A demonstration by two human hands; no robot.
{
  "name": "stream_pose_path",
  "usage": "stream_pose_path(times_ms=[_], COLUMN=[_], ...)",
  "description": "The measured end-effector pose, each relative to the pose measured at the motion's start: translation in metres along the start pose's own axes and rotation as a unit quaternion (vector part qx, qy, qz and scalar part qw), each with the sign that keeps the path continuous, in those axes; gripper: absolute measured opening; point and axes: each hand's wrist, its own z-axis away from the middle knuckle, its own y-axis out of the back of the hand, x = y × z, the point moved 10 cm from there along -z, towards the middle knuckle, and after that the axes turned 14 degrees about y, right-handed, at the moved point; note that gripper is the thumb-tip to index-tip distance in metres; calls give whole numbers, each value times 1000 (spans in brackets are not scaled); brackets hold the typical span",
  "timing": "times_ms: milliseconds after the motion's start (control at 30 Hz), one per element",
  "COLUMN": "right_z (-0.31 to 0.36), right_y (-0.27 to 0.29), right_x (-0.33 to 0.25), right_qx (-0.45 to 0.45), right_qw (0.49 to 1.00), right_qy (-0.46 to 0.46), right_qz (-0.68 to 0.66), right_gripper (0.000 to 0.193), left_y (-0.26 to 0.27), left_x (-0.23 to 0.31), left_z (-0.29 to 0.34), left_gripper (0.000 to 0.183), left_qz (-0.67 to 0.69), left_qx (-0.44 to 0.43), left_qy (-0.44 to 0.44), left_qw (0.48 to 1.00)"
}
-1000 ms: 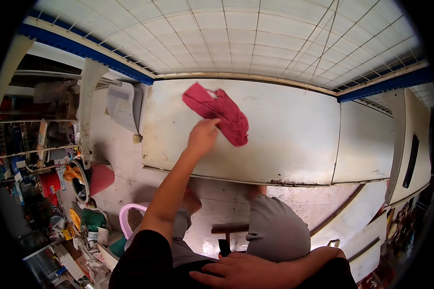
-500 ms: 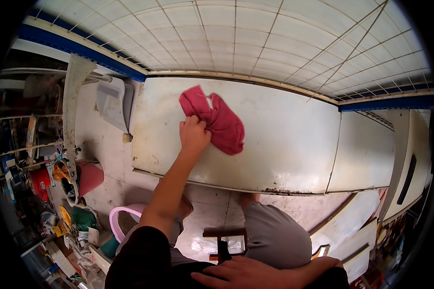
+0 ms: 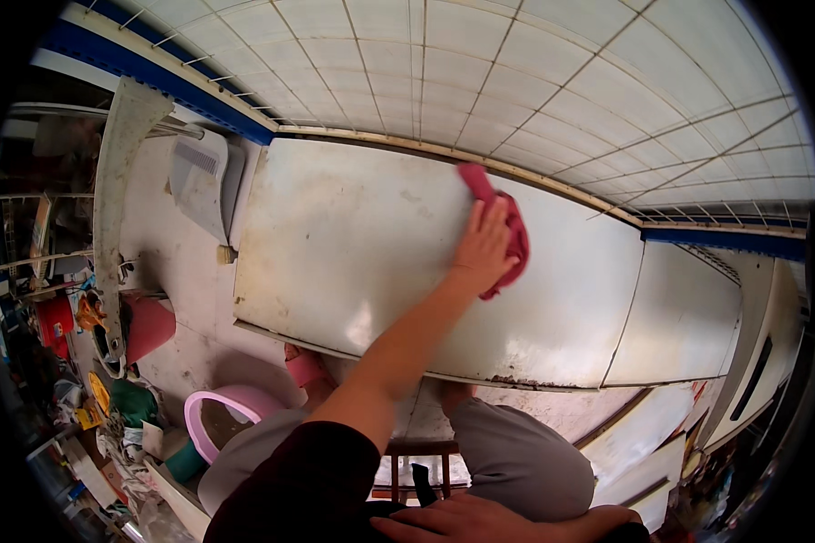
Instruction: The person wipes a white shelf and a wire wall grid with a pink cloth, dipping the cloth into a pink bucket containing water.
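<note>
A crumpled red cloth [image 3: 517,226] lies on a white shelf panel [image 3: 362,235], right of the panel's middle, with one end toward the far edge. My left hand [image 3: 483,242] is on top of the cloth and presses it against the panel, holding it under stretched fingers; the arm reaches up and to the right. Part of the cloth is hidden beneath the palm. Across my lap rests my right hand [image 3: 471,519], its fingers extended and lying flat, with nothing in it. Brownish stains mark the panel's left part, and dark dirt [image 3: 516,380] sits along its near edge.
Wire mesh [image 3: 444,72] rises behind the panel, above a blue rail [image 3: 208,100]. At the left are a grey dustpan [image 3: 201,185], a brush [image 3: 225,254], a red bucket [image 3: 149,328], a pink basin [image 3: 210,425] and clutter. Loose boards [image 3: 638,443] lie at the lower right.
My left hand has moved right across the panel with the red cloth, and its fingers are straighter. My right hand stays on my lap.
</note>
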Motion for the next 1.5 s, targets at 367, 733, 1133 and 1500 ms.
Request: stream_pose_path(times_ms=[367,733,1133,1500], right_z=[-5,-7,-3,3], right_y=[18,15,17,15], right_x=[6,9,5,11], right_qx=[-7,1,-11,-26], right_qw=[1000,1000,1000,998], right_qy=[-27,-18,-21,-48], right_qz=[5,-23,5,-8], right_gripper=[50,50,52,52], left_y=[63,6,75,80], left_x=[-202,-61,-264,-197], left_z=[-8,-25,17,-18], left_gripper=[63,77,39,44], left_qz=[-110,25,-76,249], left_qx=[155,158,225,244], left_qy=[207,60,257,153], left_qw=[960,985,937,925])
